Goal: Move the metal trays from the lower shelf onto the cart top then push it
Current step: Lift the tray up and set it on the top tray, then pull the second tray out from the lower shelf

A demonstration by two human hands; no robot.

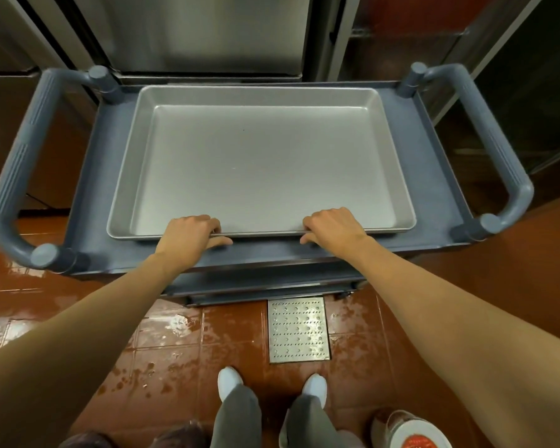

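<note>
A large empty metal tray (pixel 259 156) lies flat on the top of a grey-blue cart (pixel 434 176). My left hand (pixel 189 232) grips the tray's near rim left of centre, fingers over the edge and thumb below. My right hand (pixel 333 226) grips the same rim right of centre. The cart has a ribbed handle on the left (pixel 20 163) and another on the right (pixel 495 140). Only the front edge of the lower shelf (pixel 259 282) shows; what lies on it is hidden.
Stainless steel appliance doors (pixel 207 30) stand right behind the cart. The red tiled floor (pixel 175 334) is wet, with a perforated metal drain cover (pixel 298 329) in front of my feet. A round white container (pixel 411 431) sits at the bottom right.
</note>
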